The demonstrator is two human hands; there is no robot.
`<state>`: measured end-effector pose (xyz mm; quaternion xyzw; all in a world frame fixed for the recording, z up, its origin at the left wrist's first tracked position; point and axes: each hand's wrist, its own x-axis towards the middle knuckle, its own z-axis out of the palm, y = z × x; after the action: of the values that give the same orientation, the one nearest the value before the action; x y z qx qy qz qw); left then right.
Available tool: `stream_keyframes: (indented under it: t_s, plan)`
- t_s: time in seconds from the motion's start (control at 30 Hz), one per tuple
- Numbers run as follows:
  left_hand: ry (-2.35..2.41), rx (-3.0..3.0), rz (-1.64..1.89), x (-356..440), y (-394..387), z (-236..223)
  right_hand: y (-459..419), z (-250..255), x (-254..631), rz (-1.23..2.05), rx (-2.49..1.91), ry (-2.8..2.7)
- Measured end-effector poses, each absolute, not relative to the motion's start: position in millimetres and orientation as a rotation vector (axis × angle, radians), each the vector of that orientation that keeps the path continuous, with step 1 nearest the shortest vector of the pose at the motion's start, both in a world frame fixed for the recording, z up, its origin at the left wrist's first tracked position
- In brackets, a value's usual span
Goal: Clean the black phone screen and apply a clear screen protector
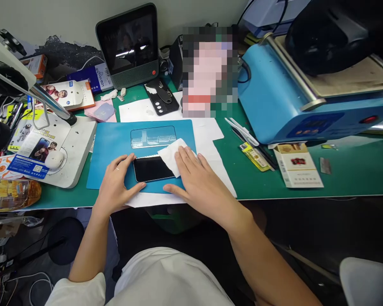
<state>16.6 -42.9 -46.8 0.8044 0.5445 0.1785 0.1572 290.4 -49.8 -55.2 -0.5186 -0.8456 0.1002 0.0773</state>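
A smartphone point(152, 168) with a dark screen lies face up on the blue mat point(108, 140). My left hand point(117, 183) steadies its left end, thumb at the lower corner and fingers at the upper one. Under the fingers of my right hand point(199, 180) a white wipe point(172, 155) is pressed against the phone's right end, covering that part of the screen. The right thumb reaches toward the lower edge of the phone. A clear film with a phone-shaped outline point(153, 137) lies on the mat just behind the phone.
Behind the mat are a black phone back cover point(161, 100) and a screen device point(127, 46). A blue machine point(284, 102) stands right, near tweezers point(245, 134) and a cigarette pack point(298, 165). At left are a white stand base point(79, 144) and a bottle point(14, 194).
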Motion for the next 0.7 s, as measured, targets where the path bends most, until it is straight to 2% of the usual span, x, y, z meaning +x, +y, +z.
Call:
stream_keyframes:
  t_s: [0.3, 0.7]
  plan:
    - [1.536, 2.271, 0.624, 16, -44, -47, -60, -58, 285, 0.196, -1.557, -2.534]
    - [1.4, 2.204, 0.837, 6, -44, -58, -42, -49, 215, 0.269, -1.267, -2.648]
